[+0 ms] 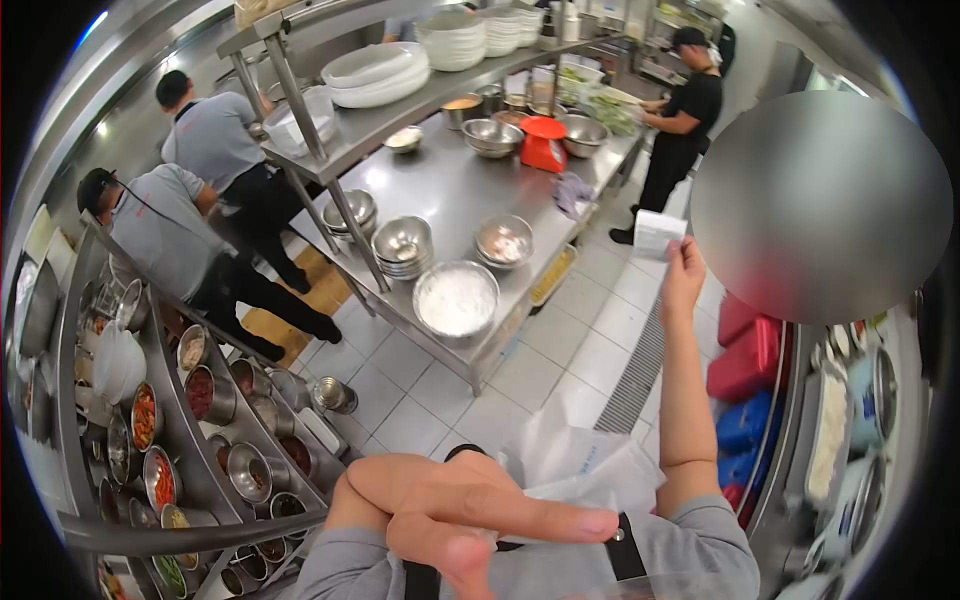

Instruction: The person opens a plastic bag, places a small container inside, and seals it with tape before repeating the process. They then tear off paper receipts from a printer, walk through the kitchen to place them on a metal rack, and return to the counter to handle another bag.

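My right hand (686,262) is raised on a stretched arm and pinches a small white paper slip (660,236) by its edge. Close below the camera, my left hand (500,515) crosses in front of my grey shirt, one finger stretched out and the thumb apart. Its other fingers are hidden, and nothing shows between the finger and thumb. Behind that hand, a thin white plastic bag (575,455) with faint blue print hangs near my chest; what holds it up is hidden.
Ahead stands a steel table (400,180) with a bowl of white powder (456,298), stacked bowls and a red scale (543,145). Co-workers stand left and far right. Ingredient containers (210,393) line the left; red bins (745,360) and a counter line the right.
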A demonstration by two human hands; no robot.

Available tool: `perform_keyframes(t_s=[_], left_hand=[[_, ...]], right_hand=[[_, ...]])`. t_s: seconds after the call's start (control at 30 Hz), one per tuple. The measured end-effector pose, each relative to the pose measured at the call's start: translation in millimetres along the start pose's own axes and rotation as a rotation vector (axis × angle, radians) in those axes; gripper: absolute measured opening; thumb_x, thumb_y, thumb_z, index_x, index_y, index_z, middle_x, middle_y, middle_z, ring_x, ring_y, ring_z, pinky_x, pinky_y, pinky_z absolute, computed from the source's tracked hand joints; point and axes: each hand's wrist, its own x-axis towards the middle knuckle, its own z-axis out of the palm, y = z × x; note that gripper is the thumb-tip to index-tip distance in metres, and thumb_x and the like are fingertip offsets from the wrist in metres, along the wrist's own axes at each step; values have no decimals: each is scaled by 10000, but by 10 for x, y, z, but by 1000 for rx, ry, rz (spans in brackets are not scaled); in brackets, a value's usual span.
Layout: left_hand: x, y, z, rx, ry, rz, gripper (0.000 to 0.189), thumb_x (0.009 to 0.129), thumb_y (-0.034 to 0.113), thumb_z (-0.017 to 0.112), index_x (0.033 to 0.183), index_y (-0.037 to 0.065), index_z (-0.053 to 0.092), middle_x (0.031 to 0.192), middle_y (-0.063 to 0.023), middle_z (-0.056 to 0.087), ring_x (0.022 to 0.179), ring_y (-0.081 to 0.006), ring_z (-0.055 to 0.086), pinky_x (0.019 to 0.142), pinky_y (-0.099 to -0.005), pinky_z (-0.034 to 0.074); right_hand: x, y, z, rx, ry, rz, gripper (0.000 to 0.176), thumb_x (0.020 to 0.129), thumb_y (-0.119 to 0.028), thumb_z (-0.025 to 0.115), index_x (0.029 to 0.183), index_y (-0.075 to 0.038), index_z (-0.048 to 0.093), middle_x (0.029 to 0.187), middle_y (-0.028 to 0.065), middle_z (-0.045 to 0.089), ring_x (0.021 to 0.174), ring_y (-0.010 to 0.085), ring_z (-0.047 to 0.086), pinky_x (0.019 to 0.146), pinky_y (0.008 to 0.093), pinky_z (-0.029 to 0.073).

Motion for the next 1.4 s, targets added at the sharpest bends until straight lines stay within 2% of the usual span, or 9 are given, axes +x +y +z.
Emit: perform_keyframes(t_s=[0.2, 0.33, 0.5, 0.67, 0.73, 0.97, 1.13, 1.23, 1.4], left_hand=[[585, -767, -498, 157, 168, 237, 885, 762, 170, 896, 1497, 256, 410, 1243, -305, 635, 399, -88, 413, 391, -218, 358], [895, -1114, -1019, 182, 60, 282, 743, 794, 74, 844, 1434, 185, 485, 1281, -216, 645, 412, -93, 387, 407, -231, 308], [1382, -1713, -1650, 62, -99, 435, 414, 857, 42, 766, 1245, 51, 622, 1144, -230, 693, 410, -80, 399, 379, -233, 257], [1545, -2221, -2024, 126, -1, 330, 737, 787, 9, 818, 1431, 70, 465, 1334, -180, 625, 438, -122, 428, 406, -252, 311], [1655, -2498, -2042, 183, 50, 503, 796, 768, 25, 841, 1455, 78, 442, 1353, -181, 610, 445, -130, 447, 401, -260, 330], [1688, -3193, -1861, 794, 498, 132, 734, 897, 484, 734, 1372, -37, 529, 954, -232, 725, 405, -126, 481, 431, -234, 397], [1535, -3589, -1587, 1033, 1055, -35, 823, 882, 530, 738, 1410, -18, 424, 1140, -292, 653, 428, -64, 461, 423, -175, 319], [1117, -3688, -1455, 1135, 1298, -165, 727, 884, 470, 746, 1354, -17, 482, 1121, -290, 663, 413, -55, 429, 415, -174, 272], [422, -3734, -1006, 1272, 1785, -250, 298, 975, 111, 599, 1255, 16, 563, 1031, -98, 686, 474, 10, 325, 411, -170, 233]], right_hand=[[1691, 217, 1361, -99, -255, -280, 131, 986, -107, 605, 1016, 19, 624, 866, 16, 622, 817, 82, 519, 739, 240, 410], [2228, 98, 2214, 78, -468, -381, 119, 982, -48, 589, 1072, 13, 636, 1013, 34, 624, 880, 110, 560, 807, 247, 453], [2944, 55, 2763, 1, -505, -623, 109, 970, -18, 584, 1063, 13, 630, 1124, 52, 550, 942, 144, 556, 812, 260, 457], [4225, 515, 2956, -160, -530, -648, 113, 1003, -46, 559, 1053, 27, 629, 1056, 30, 605, 945, 92, 540, 836, 243, 428], [4789, 672, 3097, -113, -477, -603, 110, 1006, -55, 562, 1044, 15, 638, 994, 18, 621, 896, 87, 537, 817, 240, 425], [6685, 1296, 3848, 622, -472, -122, 56, 985, -80, 599, 1027, -106, 626, 974, 12, 683, 873, 148, 622, 777, 323, 472], [7176, 1869, 4367, 789, -554, 214, 83, 954, -62, 616, 1033, -88, 605, 1029, 42, 666, 880, 212, 618, 718, 372, 472], [7256, 2099, 4554, 640, -435, 229, 286, 871, -60, 735, 1106, -73, 571, 1023, 59, 644, 868, 206, 619, 648, 376, 475], [7549, 2072, 4686, 648, -320, 97, 494, 802, -45, 821, 1192, -63, 518, 949, 47, 627, 805, 170, 617, 592, 310, 467]])
